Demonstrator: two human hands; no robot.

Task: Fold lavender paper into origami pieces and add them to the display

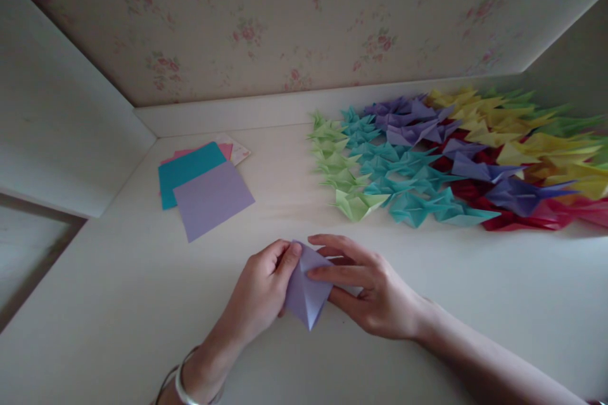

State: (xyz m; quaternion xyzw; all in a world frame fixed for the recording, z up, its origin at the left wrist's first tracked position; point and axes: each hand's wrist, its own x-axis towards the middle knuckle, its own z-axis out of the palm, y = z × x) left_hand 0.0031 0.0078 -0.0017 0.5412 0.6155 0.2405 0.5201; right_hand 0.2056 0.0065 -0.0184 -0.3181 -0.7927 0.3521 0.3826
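Observation:
A piece of lilac origami paper (308,296), folded into a diamond with a crease down its middle, is held up over the white table. My left hand (261,291) pinches its upper left edge, thumb on the front and the other fingers curled behind. On the right side, my right hand (370,285) has the paper between its fingers, one fingertip resting on the front face near the centre crease and the thumb at the right edge. Part of the paper's back is hidden.
Flat sheets lie at the left: a lilac sheet (215,201) over a teal sheet (190,171), with pink paper (227,150) beneath. Rows of folded paper cranes, light green (356,202), teal (413,205), purple (522,193), yellow (546,149) and red (527,218), fill the back right.

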